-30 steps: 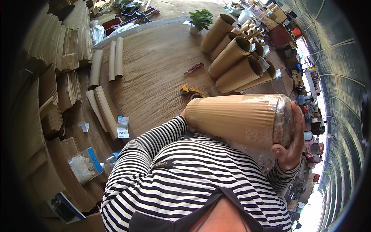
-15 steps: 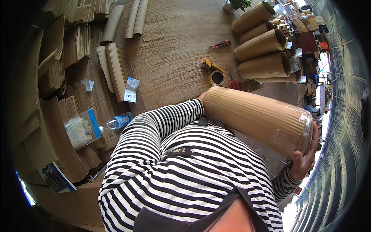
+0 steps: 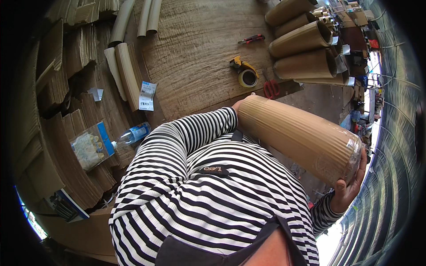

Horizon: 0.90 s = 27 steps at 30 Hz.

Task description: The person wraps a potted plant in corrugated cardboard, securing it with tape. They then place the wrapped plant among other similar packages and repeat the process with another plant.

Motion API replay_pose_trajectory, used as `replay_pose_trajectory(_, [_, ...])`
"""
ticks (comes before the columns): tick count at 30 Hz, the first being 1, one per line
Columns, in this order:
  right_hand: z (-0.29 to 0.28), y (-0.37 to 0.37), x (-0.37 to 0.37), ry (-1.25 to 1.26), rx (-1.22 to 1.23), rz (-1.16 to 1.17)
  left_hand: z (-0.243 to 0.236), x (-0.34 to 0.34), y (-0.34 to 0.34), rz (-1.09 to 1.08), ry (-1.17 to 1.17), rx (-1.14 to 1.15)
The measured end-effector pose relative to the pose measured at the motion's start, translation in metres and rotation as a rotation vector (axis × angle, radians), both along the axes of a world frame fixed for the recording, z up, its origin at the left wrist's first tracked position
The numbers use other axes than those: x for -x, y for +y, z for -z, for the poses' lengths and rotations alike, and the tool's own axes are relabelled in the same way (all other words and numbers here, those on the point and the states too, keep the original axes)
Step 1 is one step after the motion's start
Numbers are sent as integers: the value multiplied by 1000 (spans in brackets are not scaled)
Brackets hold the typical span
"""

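Note:
A large corrugated cardboard tube (image 3: pixel 299 135) lies slantwise in front of my chest, its right end lower. Clear plastic or tape covers that right end. My left hand (image 3: pixel 238 106) grips the tube's left end, with most of its fingers hidden behind the cardboard. Cupped around the wrapped right end is my right hand (image 3: pixel 348 188), thumb on the near side and fingers over the end. On the wooden table (image 3: pixel 191 57) beyond the tube lie a yellow tape dispenser (image 3: pixel 246 73), red-handled scissors (image 3: pixel 271 89) and a red and black utility knife (image 3: pixel 251 39).
Several open cardboard tubes (image 3: pixel 301 40) lie side by side at the far right. Stacked cardboard sheets (image 3: pixel 84 150) fill the left, with curved strips (image 3: pixel 126 73), a paper label (image 3: pixel 147 95), a water bottle (image 3: pixel 134 133) and a clear bag (image 3: pixel 92 147) on or beside them.
The tube and both hands have shifted slightly right and down in the picture. More of the scissors shows beyond the tube. My hold at both ends stays the same.

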State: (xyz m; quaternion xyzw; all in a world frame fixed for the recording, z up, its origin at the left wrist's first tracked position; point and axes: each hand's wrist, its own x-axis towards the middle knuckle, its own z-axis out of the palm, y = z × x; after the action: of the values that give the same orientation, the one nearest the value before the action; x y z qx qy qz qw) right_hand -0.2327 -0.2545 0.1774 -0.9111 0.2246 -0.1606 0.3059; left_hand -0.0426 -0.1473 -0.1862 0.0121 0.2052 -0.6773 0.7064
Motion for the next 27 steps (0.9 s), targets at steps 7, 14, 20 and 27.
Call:
replay_pose_trajectory(7, [-1,11,-9,-4,105,-60,14,0,2,-90,-33,202])
replay_pose_trajectory(14, [-6,9,-15,-23,77,-110,-9,-2,9,-112,-35,190])
replay_pose_trajectory(20, [-8,3,-17,15,103,-158,-5,5,12,-99,-36,152])
replay_pose_trajectory(27, [-12,-4,2,42,60,-61,4,21,-16,-4,-24,100])
